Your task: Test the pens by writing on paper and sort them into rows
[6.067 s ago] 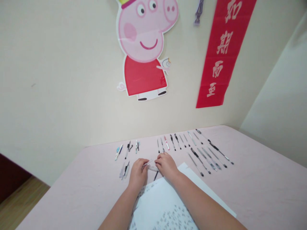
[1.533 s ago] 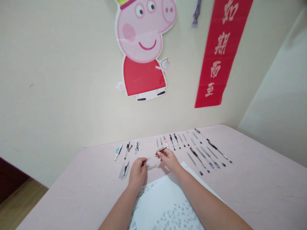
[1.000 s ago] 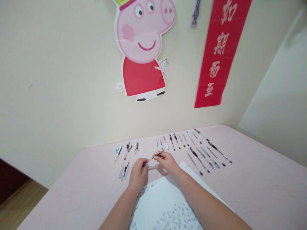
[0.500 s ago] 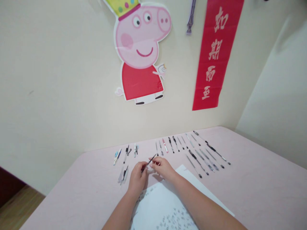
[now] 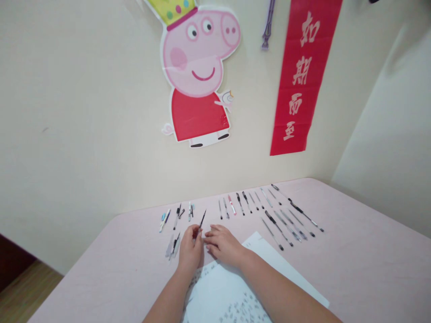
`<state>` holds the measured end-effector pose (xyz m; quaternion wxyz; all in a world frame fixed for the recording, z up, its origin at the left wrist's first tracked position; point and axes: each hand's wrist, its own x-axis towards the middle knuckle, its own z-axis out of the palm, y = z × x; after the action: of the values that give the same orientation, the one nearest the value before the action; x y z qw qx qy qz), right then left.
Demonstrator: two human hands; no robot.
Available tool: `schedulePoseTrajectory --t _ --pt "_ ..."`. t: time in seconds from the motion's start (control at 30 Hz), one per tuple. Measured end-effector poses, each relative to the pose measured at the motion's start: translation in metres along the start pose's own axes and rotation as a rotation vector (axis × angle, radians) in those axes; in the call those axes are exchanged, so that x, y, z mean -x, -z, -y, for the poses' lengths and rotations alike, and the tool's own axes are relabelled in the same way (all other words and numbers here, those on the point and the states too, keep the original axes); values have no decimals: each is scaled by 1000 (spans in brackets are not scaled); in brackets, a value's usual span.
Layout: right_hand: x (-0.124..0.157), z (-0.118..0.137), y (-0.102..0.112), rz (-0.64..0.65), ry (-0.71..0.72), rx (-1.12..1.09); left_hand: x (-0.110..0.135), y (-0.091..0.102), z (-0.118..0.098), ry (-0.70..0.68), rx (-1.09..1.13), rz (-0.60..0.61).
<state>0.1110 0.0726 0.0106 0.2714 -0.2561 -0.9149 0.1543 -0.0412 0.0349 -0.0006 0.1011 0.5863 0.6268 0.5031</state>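
Note:
Between the thumb and fingers of my left hand (image 5: 191, 244) is a thin dark pen refill (image 5: 202, 219), its pointed end tilted up and away from me. My fingers hide its lower part. Just to the right, my right hand (image 5: 222, 242) lies palm down with fingers stretched out, close to the left fingertips. Whether anything lies beneath it is hidden. Under my forearms are white paper sheets (image 5: 218, 287) with rows of dark handwriting. Left of my left hand lies a small group of dark and clear pen parts (image 5: 175, 246).
Several pens and refills form a row along the back, among them a pink pen (image 5: 232, 204). More black pens (image 5: 274, 220) lie at right. Small groups with a blue-capped pen (image 5: 164, 220) sit back left. The pink tablecloth (image 5: 363, 255) meets the wall behind.
My right hand has let go and flattened beside the left. The refill now stands steeper in my left hand, and the white thing between the hands is out of sight.

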Motion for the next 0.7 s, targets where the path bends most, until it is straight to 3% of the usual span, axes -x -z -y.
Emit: schedulePoseTrajectory --t 0.37,0.7 --pt "-2 4 10 -2 -61 240 0 0 -1 53 103 -7" --pt "-5 -7 22 77 -354 395 1 -1 -3 41 81 64"
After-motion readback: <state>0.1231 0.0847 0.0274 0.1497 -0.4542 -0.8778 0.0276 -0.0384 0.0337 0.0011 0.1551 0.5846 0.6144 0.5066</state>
